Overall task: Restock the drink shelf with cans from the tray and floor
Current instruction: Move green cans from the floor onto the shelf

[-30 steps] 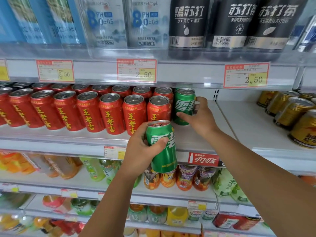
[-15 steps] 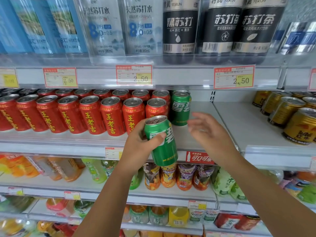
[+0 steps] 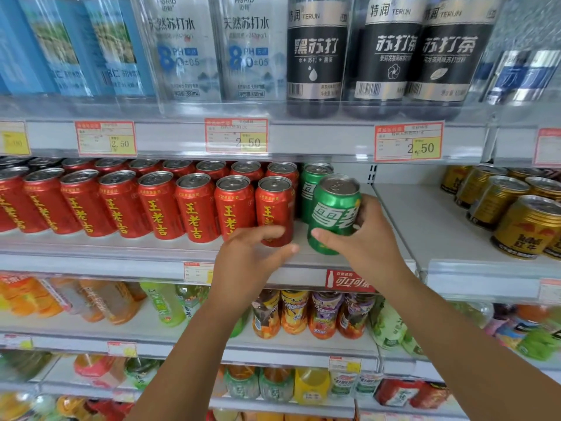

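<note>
Filling the green lane looks like the step in hand. The row of red cans packs the left of the shelf, two deep. Just in front of that row's right end, the left hand hangs with its fingers loosely spread and nothing in them; I cannot tell whether they brush the last red can. Just right of the red row, one green can stands at the back. A second green can is in front of it, leaning slightly, its base at the shelf's front edge; I cannot tell whether it is fully set down. The right hand grips this one, thumb across the low front, fingers curled round the far side. Further right of the red row, white shelf board shows up to the gold cans, so there seems room for many more. The tray and floor are out of view, so the stock left cannot be judged.
</note>
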Demonstrator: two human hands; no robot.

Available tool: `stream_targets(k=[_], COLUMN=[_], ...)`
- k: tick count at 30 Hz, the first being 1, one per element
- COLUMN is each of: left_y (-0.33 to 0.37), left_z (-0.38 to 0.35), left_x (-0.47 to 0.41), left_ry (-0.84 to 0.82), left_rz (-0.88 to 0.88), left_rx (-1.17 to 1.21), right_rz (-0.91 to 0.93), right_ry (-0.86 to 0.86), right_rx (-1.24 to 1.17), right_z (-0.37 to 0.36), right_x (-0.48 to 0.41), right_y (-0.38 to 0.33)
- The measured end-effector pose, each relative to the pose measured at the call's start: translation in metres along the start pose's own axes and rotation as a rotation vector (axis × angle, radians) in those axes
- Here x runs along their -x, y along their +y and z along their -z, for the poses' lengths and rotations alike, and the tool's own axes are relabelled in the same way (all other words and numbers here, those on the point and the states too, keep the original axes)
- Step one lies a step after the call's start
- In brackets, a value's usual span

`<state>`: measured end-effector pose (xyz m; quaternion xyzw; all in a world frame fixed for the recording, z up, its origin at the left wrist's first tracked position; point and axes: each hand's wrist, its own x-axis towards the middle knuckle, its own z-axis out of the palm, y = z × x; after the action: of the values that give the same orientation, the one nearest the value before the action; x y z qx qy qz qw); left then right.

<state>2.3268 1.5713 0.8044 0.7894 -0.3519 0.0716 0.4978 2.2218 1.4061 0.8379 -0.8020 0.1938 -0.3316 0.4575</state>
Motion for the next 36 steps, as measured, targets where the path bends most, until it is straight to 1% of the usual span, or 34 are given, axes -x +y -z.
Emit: stream_targets(k=[2,3,6,9,15,23,30,32,33,35,36], left_y=[-0.017,-0.026,-0.043,-0.046,-0.051,-0.054,-0.055,-0.05,-0.044,-0.025,-0.014], left_z=[-0.002,-0.005,-0.015,-0.02,-0.025,-0.028,-0.026,-0.025,-0.025,-0.031,-0.038], left_x=[0.004,0.005,0.004,0.006,0.006,0.006,0.004,0.006,0.009,0.021,0.029], left_ry=[0.024,0.027,0.051,0.097,0.123,0.145,0.109,0.118,0.135,0.178,0.171], left_rz=[-0.099,-0.156,-0.258,-0.311,-0.323,-0.347,-0.346,-0.336,-0.34,-0.392,-0.422], left_rx=[-0.152,-0.191,-0.258,-0.313,-0.317,-0.326,-0.334,-0.351,-0.354,-0.329,-0.293], right_rz=[-0.007,-0.012,-0.021,-0.024,-0.072,-0.057,-0.046,-0.048,-0.04,-0.008,0.006], right_ry=[0.026,0.029,0.028,0.019,-0.148,-0.13,-0.113,-0.087,-0.044,0.08,0.146], right_rx=[0.054,0.079,0.122,0.127,0.12,0.153,0.173,0.126,0.068,-0.061,-0.114], right_z=[-0.004,-0.007,-0.018,-0.027,-0.016,-0.018,-0.02,-0.016,-0.012,0.004,0.015], right_x=[-0.011,-0.014,-0.018,-0.02,-0.019,-0.023,-0.022,-0.017,-0.012,0.005,0.016], right_y=[0.005,0.007,0.014,0.016,0.017,0.022,0.022,0.021,0.021,0.02,0.023])
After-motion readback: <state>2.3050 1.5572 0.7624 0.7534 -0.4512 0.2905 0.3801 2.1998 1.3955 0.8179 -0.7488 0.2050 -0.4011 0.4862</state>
